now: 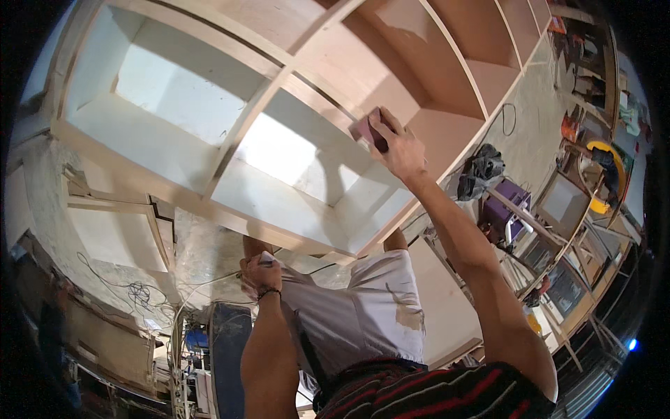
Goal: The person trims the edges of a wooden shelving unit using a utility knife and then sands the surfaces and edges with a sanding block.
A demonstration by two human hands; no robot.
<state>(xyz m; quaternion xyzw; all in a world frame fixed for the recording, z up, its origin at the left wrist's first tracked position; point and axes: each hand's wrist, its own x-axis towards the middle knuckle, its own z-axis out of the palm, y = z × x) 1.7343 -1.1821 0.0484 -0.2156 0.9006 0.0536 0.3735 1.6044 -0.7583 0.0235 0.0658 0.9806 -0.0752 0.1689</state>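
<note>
A large wooden cabinet frame with several open compartments (241, 133) fills the upper middle. My right hand (403, 149) grips a reddish-brown sanding block (368, 130), which looks slightly blurred. The block is against the edge of a divider, between a white-lined compartment and pinkish ones. My left hand (261, 274) is by my thigh, just below the cabinet's near edge, with its fingers curled. Something small and pale shows at its fingers, too small to name.
To the right on the floor are a black bag (481, 171), a purple crate (506, 206) and a thin cable (511, 119). Wood panels (115, 237) and tangled wires (139, 293) lie at left. A dark padded board (230, 356) stands near my left forearm.
</note>
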